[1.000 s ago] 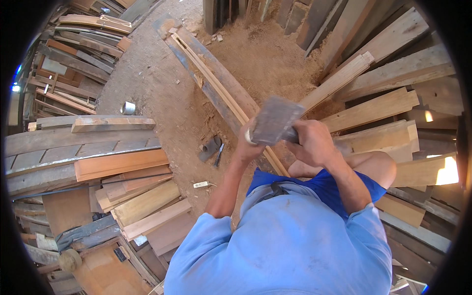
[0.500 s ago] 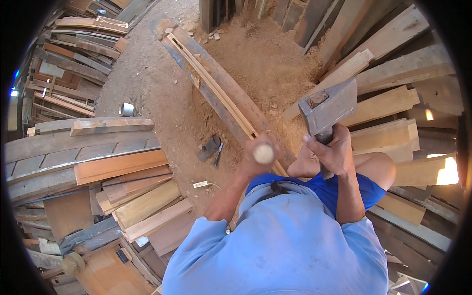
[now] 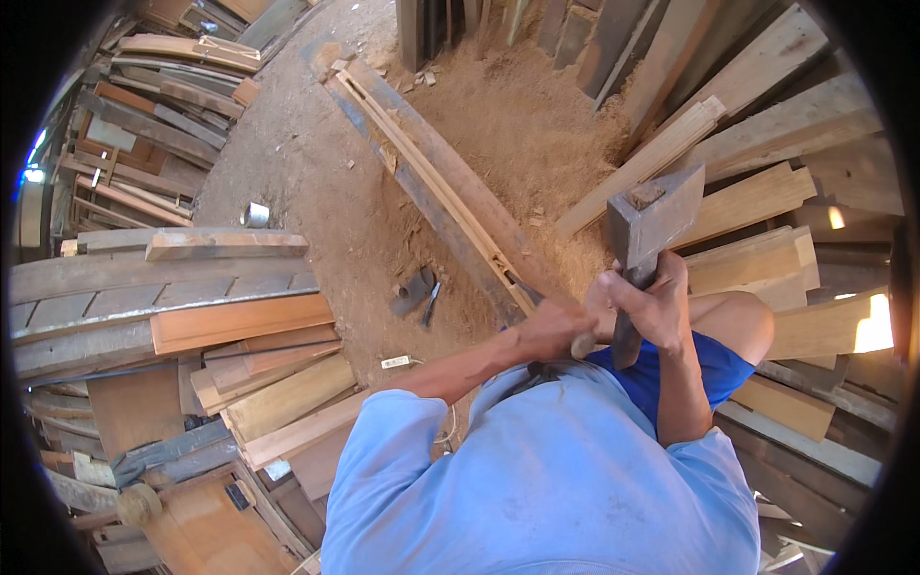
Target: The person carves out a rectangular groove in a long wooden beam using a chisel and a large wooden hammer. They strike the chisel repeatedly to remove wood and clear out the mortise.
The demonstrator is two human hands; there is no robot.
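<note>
My left hand (image 3: pixel 554 328) is closed round the round wooden handle of a chisel (image 3: pixel 583 345), which now lies slanted. The dark blade reaches up and left to a slot near the close end of a narrow wooden strip (image 3: pixel 431 187). Whether the tip touches the slot is hard to tell. In my right hand (image 3: pixel 656 302) is a heavy grey mallet (image 3: pixel 661 216), gripped by its handle just below the head. The mallet stands upright to the right of the chisel, apart from it. The strip rests along a long worn plank (image 3: pixel 479 196).
Sawdust and chips cover the ground. Left of the plank lie a dark object (image 3: pixel 412 290), a thin tool (image 3: pixel 431 305), a white power strip (image 3: pixel 395 362) and a metal cup (image 3: pixel 255 215). Boards (image 3: pixel 240 324) are stacked at left; more timber (image 3: pixel 743 206) leans at right.
My left hand has moved right and slightly down, and the chisel has tipped from upright to slanting, showing its blade. The mallet has shifted slightly to the right.
</note>
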